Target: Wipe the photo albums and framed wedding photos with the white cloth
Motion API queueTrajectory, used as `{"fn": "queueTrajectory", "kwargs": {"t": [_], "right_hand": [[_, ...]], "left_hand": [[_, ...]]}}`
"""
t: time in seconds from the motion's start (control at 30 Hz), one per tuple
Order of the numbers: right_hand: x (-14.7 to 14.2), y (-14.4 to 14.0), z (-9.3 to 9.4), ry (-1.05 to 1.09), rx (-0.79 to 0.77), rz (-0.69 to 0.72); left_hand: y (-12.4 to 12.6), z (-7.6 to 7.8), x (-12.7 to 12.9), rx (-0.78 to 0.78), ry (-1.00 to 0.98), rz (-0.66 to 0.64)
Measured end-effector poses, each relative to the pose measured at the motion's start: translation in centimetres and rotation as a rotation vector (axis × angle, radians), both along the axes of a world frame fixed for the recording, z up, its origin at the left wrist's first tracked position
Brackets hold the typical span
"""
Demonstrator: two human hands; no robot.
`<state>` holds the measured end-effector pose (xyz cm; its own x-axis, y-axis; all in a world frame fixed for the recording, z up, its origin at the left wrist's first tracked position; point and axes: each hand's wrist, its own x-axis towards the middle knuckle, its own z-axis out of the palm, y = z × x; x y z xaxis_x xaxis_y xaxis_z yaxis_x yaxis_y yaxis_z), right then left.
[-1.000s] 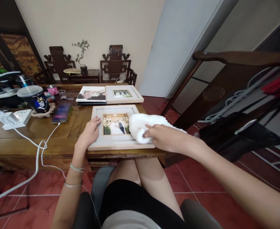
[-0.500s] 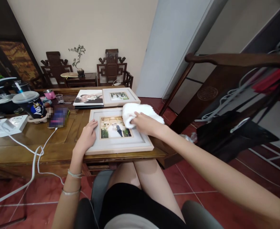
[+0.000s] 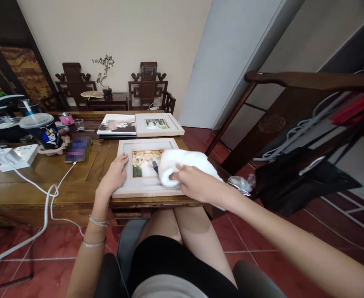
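Note:
A picture frame (image 3: 151, 193) with a pale wood border lies flat at the table's front edge, a small wedding photo in its middle. My left hand (image 3: 115, 174) holds the frame's left edge, fingers closed over the rim. In my right hand (image 3: 194, 182) is a thick white towel (image 3: 185, 159), bunched and pressed on the right part of the frame. The towel hides that side of the photo and the lower right corner, and its loose end hangs past the frame's right side.
Behind lie a second frame (image 3: 160, 130) and a photo album (image 3: 116, 125). On the left stand a lidded drink cup (image 3: 42, 130), a phone (image 3: 78, 150) on a cable and a white power strip (image 3: 27, 155). A wooden chair back (image 3: 275, 120) rises at the right.
My right hand has slid the towel down and toward me along the frame's right side, uncovering the top right corner. My left hand stays on the left edge.

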<state>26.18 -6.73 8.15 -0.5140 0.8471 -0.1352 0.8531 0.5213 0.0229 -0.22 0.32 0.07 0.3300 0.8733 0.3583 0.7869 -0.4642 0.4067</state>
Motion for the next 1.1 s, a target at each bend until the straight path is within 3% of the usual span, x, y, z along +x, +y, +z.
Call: {"fn": "queueTrajectory", "kwargs": {"t": [0.13, 0.3, 0.43, 0.53, 0.67, 0.77, 0.9, 1.1], "right_hand": [[-0.3, 5.6, -1.5, 0.027, 0.171, -0.028], [-1.1, 11.1, -1.7, 0.005, 0.261, -0.003], [-1.5, 9.9, -1.9, -0.098, 0.192, 0.076], [-1.2, 6.1, -1.0, -0.130, 0.084, 0.108], [-0.8, 0.6, 1.6, -0.108, -0.139, 0.110], [-1.3, -1.4, 2.4, -0.055, -0.175, 0.125], [-2.0, 0.5, 0.4, 0.008, -0.061, 0.091], [-2.8, 8.8, -3.0, 0.030, 0.202, 0.019]], "left_hand": [[0.0, 0.0, -0.2, 0.000, 0.003, -0.009], [0.3, -0.4, -0.4, 0.011, -0.010, -0.004], [0.4, -0.6, -0.3, 0.013, -0.037, -0.003], [0.3, -0.5, -0.2, 0.006, -0.052, -0.003], [0.1, -0.4, -0.1, 0.000, -0.050, 0.010], [0.0, -0.3, -0.1, 0.001, -0.037, 0.000], [0.1, -0.3, -0.2, 0.000, -0.013, -0.011], [0.1, -0.2, -0.2, -0.003, -0.010, -0.015]]}}
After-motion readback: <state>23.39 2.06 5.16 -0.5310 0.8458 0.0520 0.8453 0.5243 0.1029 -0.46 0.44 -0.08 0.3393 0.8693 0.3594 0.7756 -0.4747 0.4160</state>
